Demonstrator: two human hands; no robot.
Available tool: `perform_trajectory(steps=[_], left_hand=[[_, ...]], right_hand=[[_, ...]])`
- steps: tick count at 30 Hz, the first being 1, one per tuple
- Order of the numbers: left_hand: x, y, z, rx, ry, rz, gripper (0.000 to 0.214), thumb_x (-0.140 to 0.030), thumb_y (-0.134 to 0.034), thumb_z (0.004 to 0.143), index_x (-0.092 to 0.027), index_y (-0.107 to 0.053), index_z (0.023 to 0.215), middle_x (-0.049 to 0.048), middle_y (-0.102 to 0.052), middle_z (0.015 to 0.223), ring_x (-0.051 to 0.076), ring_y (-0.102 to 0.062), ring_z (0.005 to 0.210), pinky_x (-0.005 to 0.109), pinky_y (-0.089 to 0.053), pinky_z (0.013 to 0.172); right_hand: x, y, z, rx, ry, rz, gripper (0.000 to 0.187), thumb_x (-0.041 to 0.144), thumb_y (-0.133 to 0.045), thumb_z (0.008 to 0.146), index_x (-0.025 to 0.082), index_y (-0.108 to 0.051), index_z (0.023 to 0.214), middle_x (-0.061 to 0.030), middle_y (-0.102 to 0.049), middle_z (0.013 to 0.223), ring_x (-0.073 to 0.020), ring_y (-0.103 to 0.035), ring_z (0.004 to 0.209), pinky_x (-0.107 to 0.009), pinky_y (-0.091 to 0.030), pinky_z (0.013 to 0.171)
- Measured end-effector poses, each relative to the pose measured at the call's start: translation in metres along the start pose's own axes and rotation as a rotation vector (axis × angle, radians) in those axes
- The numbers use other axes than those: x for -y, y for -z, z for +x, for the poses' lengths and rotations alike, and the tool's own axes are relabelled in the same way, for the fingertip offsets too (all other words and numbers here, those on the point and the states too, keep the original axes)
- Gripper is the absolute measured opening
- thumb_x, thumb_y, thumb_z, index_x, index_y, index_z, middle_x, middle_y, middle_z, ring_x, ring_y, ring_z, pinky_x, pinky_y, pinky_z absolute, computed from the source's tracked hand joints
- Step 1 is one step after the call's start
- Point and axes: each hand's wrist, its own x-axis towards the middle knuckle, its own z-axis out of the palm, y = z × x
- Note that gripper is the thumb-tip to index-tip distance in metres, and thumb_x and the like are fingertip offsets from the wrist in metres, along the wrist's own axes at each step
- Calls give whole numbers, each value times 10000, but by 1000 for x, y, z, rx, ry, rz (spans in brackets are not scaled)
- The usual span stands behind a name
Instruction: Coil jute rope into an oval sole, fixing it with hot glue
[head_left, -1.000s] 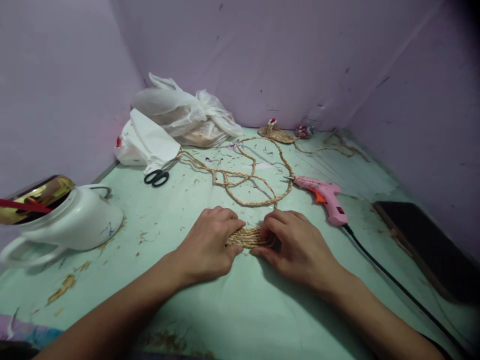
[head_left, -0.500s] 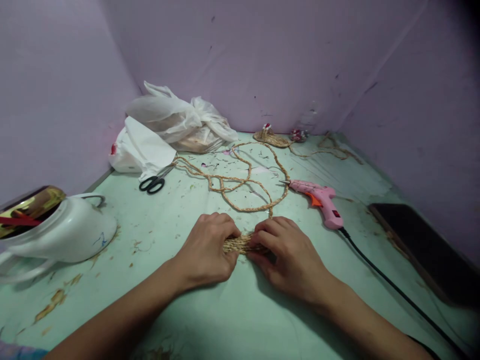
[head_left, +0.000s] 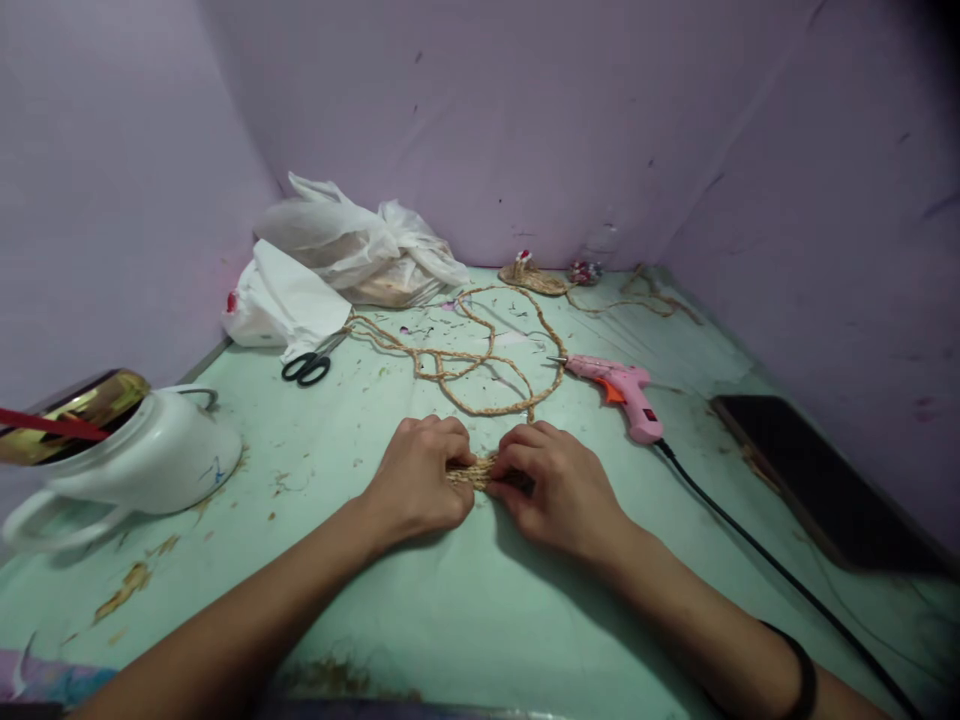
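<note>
Between my hands, low over the front middle of the table, is a flat piece of coiled braided straw rope [head_left: 474, 474]. My left hand [head_left: 422, 478] grips its left end, the thumb below and the fingers curled over the top. At its right end my right hand [head_left: 553, 482] pinches it between thumb and fingers. Much of the piece is hidden by my fingers. From behind my right hand a long tail of braided rope [head_left: 489, 411] loops away over the table. A pink glue gun [head_left: 616, 387] lies right of the loops, its nozzle touching or nearly touching the rope.
Black-handled scissors [head_left: 306, 368] lie partly under a white bag [head_left: 300, 295]. A tied plastic bag [head_left: 382, 250], a woven sole-shaped piece [head_left: 534, 278] and beads in clear plastic [head_left: 585, 272] sit by the back wall. A white pot [head_left: 165, 450] stands left; a dark phone [head_left: 817, 480] lies right, beyond the glue gun's cord [head_left: 739, 530].
The view has shifted slightly, moving the right-side things left in the picture. My hands remain on the braided piece and are a little closer together, with less of it showing.
</note>
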Motion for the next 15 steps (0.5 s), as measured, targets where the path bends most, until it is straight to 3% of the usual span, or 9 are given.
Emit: perform_trajectory(steps=[8, 12, 15], left_hand=[[-4, 16, 5, 138, -85, 120, 129, -201, -612, 693, -201, -686, 799, 14, -659, 806, 196, -580, 781, 369, -401, 763], [-9, 15, 4, 130, -211, 239, 96, -186, -564, 714, -178, -636, 650, 29, -624, 746, 186, -546, 736, 379, -383, 757], [-11, 12, 4, 111, -291, 270, 93, -161, -542, 705, -165, -610, 640, 39, -609, 734, 188, -527, 737, 391, -379, 779]], right_hand=[[-6, -3, -2, -42, 88, 52, 42, 145, -706, 701, 182, -687, 693, -32, -675, 787, -192, -561, 750, -343, -403, 695], [-9, -3, -4, -88, 158, 41, 80, 151, -676, 741, 187, -690, 671, -30, -677, 761, -183, -551, 720, -334, -397, 676], [-8, -3, -4, -95, 235, -15, 111, 132, -627, 775, 179, -708, 715, -46, -681, 775, -192, -553, 736, -343, -400, 692]])
